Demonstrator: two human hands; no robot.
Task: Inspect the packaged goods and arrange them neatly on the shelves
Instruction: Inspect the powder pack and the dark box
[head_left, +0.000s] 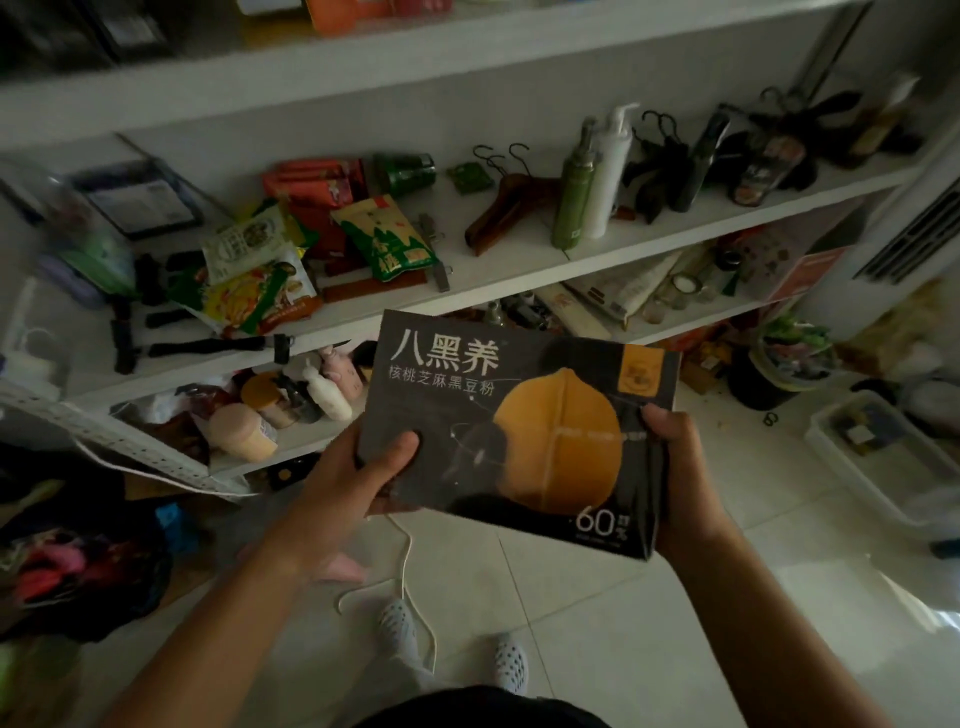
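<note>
A dark box (519, 426) with an orange walnut picture was held in front of the white shelves (493, 265), above the tiled floor (623, 597), and was not yet placed on any board. It was gripped by the left hand (358, 483) at its lower left corner, with the thumb laid on the front face. The right hand (675, 467) gripped its right edge, with the thumb curled over the front. On one board behind it, snack packets (260, 280), a wooden hanger (509, 208), a green bottle (574, 202) and a white pump bottle (610, 166) were seen.
</note>
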